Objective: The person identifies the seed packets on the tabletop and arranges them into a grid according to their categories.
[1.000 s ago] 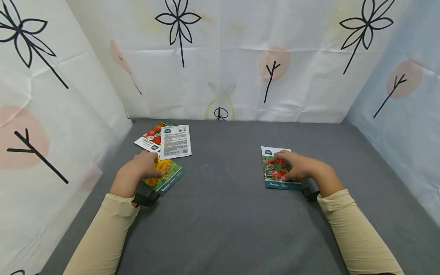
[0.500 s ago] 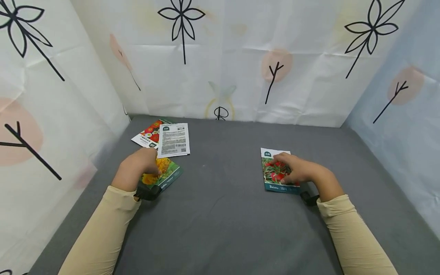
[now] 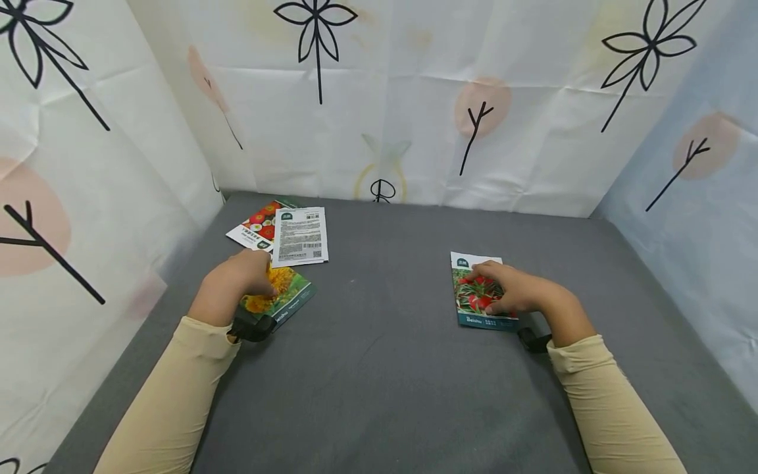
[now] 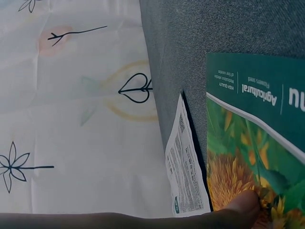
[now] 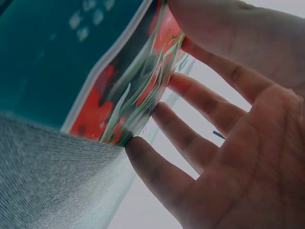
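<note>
My left hand (image 3: 238,280) lies over a yellow-flower seed packet (image 3: 293,303) at the table's left. In the left wrist view one digit's tip (image 4: 245,202) touches the packet's printed face; the other fingers are hidden, so I cannot tell whether it is pinched. A white seed packet showing its printed back (image 3: 300,237) overlaps the yellow-flower packet's far side. My right hand (image 3: 521,289) rests its fingertips on a red-printed seed packet (image 3: 485,322) with a teal bottom band. In the right wrist view its fingers are spread and fairly straight, touching that packet's surface.
A packet printed with red and white flowers (image 3: 260,220) lies at the far left, partly under the white one. Grey cloth covers the table (image 3: 379,368). White patterned fabric (image 3: 379,99) walls in the back and both sides.
The left thumb has drawn in toward the fingers over the yellow-flower packet. My right hand and its packet stay put. The head view has shifted slightly.
</note>
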`<state>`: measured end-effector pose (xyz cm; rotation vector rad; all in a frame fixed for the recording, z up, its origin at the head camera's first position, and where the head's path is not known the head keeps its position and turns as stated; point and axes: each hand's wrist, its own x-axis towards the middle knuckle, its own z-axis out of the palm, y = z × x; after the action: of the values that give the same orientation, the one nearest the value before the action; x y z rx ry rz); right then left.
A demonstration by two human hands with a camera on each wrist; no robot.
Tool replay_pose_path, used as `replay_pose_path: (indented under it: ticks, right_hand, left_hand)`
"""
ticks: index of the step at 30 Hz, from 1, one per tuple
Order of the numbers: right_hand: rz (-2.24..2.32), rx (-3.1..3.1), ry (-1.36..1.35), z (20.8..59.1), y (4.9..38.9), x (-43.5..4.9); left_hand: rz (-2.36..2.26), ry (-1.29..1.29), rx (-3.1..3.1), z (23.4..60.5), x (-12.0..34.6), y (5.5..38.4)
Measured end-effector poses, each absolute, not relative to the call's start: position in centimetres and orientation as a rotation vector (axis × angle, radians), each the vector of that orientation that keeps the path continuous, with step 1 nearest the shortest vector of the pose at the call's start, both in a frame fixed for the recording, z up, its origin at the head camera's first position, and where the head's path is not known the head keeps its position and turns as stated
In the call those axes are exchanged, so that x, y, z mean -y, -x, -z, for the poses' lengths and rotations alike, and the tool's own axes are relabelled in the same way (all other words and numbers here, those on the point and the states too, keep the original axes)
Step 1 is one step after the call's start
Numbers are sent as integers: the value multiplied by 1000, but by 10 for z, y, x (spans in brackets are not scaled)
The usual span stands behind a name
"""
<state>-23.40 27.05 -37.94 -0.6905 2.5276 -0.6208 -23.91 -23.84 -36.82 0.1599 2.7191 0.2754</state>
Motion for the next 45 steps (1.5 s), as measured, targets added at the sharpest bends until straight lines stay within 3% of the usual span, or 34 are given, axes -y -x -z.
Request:
replay_pose_path:
  ticks: [45]
  right_hand:
    - [511,-2575,653,372,227,-262]
  left_hand:
    - [-292,-166,-2732,369,238,234]
